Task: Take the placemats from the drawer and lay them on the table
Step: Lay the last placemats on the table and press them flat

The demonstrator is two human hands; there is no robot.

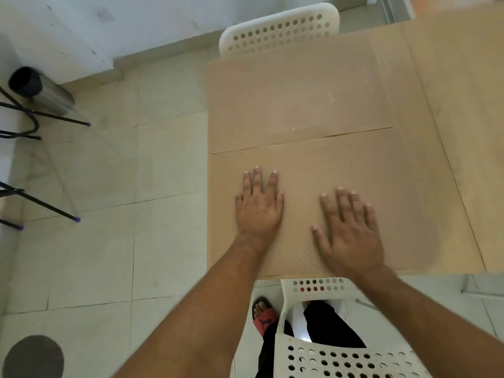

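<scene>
Two tan, dotted placemats lie flat on the light wooden table (463, 105). The far placemat (300, 99) covers the table's back left part. The near placemat (395, 192) lies against it along a thin seam and reaches the table's front edge. My left hand (259, 208) rests palm down on the near placemat's left part, fingers spread. My right hand (351, 233) lies flat on the same placemat a little to the right, fingers apart too. Neither hand holds anything. No drawer is in view.
A white perforated chair (281, 28) stands at the table's far side. Another white perforated chair (341, 356) is just below me at the near edge, beside my leg and sandalled foot. Black metal legs (41, 115) and a dark cylinder (24, 81) stand at the left on the tiled floor.
</scene>
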